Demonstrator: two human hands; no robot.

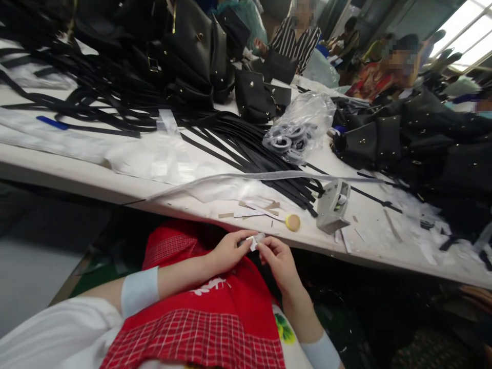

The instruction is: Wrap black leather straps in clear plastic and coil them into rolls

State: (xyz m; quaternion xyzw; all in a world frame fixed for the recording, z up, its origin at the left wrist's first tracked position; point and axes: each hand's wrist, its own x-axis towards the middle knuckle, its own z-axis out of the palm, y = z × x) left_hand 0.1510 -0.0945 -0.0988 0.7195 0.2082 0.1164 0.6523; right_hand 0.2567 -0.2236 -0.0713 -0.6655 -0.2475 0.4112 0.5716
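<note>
Both hands meet over my lap, just below the table's front edge. Between the fingertips is a small white piece (252,243), perhaps paper or plastic, partly hidden by the fingers. My left hand (230,250) pinches its left side with thumb and forefinger. From the other side, my right hand (277,258) pinches it too, the remaining fingers curled. A red apron (246,297) with a checked pocket lies beneath them. Closest on the table are a round yellow-rimmed disc (292,222), a grey tape dispenser (332,207) and thin paper strips (249,211).
Black straps (246,148) spread across the white table (184,197), beside a clear bag of rings (294,134). Black handbags (188,51) pile up at the back left, more (372,141) at the right. A person in a striped shirt (294,43) and other people are behind.
</note>
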